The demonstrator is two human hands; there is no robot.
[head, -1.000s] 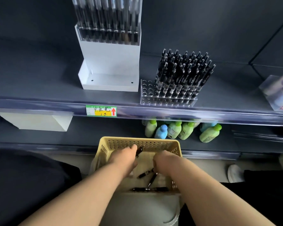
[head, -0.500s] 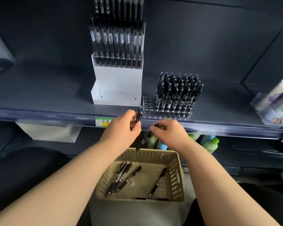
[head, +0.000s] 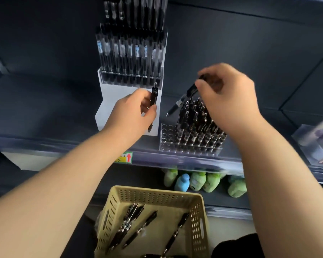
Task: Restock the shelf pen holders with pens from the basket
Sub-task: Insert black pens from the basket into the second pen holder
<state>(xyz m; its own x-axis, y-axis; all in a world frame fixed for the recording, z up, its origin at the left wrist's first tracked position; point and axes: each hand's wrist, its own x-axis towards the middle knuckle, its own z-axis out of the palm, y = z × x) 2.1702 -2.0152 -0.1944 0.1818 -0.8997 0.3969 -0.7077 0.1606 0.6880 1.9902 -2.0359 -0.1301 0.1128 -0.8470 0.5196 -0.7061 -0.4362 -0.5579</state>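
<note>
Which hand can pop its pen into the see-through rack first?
Probably the right hand: its tilted pen hangs just above the rack, tip toward the empty holes. The left hand holds an upright pen off to the side, before the white holder.

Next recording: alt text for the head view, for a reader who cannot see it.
At a dark shelf, the right hand tilts a pen tip-down over the partly filled clear holder, while the left hand grips a second pen upright before the white holder. Below, a beige basket holds loose pens.
</note>
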